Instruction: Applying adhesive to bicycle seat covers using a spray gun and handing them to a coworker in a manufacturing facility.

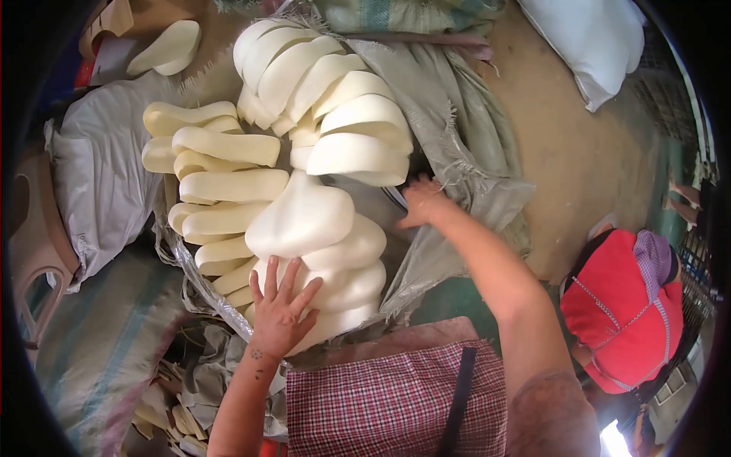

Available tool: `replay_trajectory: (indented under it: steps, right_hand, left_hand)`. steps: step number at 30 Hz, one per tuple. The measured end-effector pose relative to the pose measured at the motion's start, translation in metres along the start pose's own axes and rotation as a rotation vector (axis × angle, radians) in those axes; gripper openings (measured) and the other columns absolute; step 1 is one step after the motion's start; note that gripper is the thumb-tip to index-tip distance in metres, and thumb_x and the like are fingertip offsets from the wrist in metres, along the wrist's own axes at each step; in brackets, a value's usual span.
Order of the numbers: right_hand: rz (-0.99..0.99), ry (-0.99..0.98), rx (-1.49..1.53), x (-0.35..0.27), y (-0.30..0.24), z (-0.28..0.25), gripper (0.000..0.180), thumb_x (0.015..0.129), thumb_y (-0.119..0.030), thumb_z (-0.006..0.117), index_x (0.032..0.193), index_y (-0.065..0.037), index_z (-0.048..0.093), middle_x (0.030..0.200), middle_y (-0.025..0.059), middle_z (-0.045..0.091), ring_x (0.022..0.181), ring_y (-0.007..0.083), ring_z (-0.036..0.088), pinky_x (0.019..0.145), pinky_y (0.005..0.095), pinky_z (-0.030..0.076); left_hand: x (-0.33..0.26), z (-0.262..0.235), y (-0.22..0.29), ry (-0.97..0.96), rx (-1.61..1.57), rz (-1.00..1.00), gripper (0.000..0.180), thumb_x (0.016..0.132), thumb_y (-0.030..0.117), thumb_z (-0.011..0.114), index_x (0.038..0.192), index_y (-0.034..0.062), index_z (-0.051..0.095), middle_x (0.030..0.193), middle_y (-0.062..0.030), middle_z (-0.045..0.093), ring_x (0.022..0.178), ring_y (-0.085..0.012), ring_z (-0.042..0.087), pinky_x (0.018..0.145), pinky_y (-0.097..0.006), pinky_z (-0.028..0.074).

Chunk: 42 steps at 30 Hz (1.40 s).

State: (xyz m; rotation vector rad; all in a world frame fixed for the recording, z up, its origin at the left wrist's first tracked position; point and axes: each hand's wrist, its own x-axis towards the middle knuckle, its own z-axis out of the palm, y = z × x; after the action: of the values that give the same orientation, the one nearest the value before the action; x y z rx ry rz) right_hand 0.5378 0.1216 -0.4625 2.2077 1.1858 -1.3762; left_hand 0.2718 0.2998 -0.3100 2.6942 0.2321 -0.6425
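Cream, sole-shaped foam pieces (301, 217) fill a large woven plastic sack (438, 236) in front of me, stacked in overlapping rows. My left hand (278, 312) lies with fingers spread on the near stack of these pieces. Along the sack's right inner side, my right hand (422, 202) reaches in, thumb and fingers apart, next to a dark-striped edge (395, 198). Part of its fingertips is hidden against the sack and the foam. A fan of more foam pieces (324, 84) stands at the far end, and a thinner row (236, 186) runs down the left.
A white sack (103, 167) and a brown plastic stool (42, 236) are at the left. A striped sack (114, 365) and foam scraps (171, 404) lie near left. Another white sack (594, 46) rests far right. A person in red (624, 312) is bent over at the right.
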Motion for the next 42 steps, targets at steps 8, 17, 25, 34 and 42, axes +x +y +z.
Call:
replay_trajectory:
  steps: [8,17,25,34,42]
  right_hand:
    - [0.159,0.418,0.231,0.017,-0.063,0.091,0.026,0.084,-0.014,0.049,0.109,-0.006,0.05,0.109,0.0161,0.056,0.098,0.0306,0.058,0.077,0.0412,0.051]
    - [0.164,0.494,0.099,-0.022,-0.118,0.159,0.056,0.087,-0.03,0.048,0.136,-0.006,0.034,0.134,0.0209,0.036,0.124,0.0378,0.034,0.104,0.0449,0.03]
    - [-0.091,0.553,1.026,-0.024,-0.095,0.135,0.048,0.084,-0.016,0.051,0.13,-0.007,0.043,0.138,0.0194,0.036,0.13,0.0367,0.033,0.104,0.0453,0.032]
    - [0.232,0.259,0.976,0.004,-0.001,0.09,0.039,0.066,-0.016,0.071,0.103,-0.006,0.064,0.094,0.0169,0.067,0.091,0.0332,0.064,0.08,0.0387,0.05]
    - [0.233,0.517,1.005,0.0,-0.013,0.101,0.04,0.065,-0.01,0.071,0.102,0.0,0.06,0.095,0.0199,0.064,0.09,0.0341,0.062,0.08,0.0395,0.049]
  left_hand:
    - [0.004,-0.002,0.013,-0.002,-0.005,0.024,0.067,0.062,0.022,0.076,0.124,0.0272,0.05,0.145,-0.0127,0.032,0.134,-0.0439,0.022,0.104,-0.064,0.016]
    - [-0.022,0.01,0.026,0.046,-0.034,-0.043,0.06,0.059,0.016,0.073,0.116,0.0208,0.055,0.14,-0.0138,0.038,0.13,-0.0438,0.029,0.103,-0.061,0.021]
    - [0.138,0.022,0.088,-0.046,0.212,0.394,0.052,0.075,0.027,0.065,0.124,0.0181,0.052,0.124,-0.011,0.051,0.128,-0.0318,0.036,0.11,-0.054,0.018]
    - [0.04,-0.017,0.017,0.018,0.172,0.26,0.038,0.078,0.016,0.058,0.116,0.0205,0.059,0.116,-0.0018,0.053,0.128,-0.027,0.036,0.104,-0.062,0.02]
    - [0.031,-0.011,0.02,0.054,0.187,0.205,0.041,0.076,0.015,0.06,0.116,0.023,0.06,0.117,-0.001,0.053,0.128,-0.0275,0.037,0.104,-0.06,0.022]
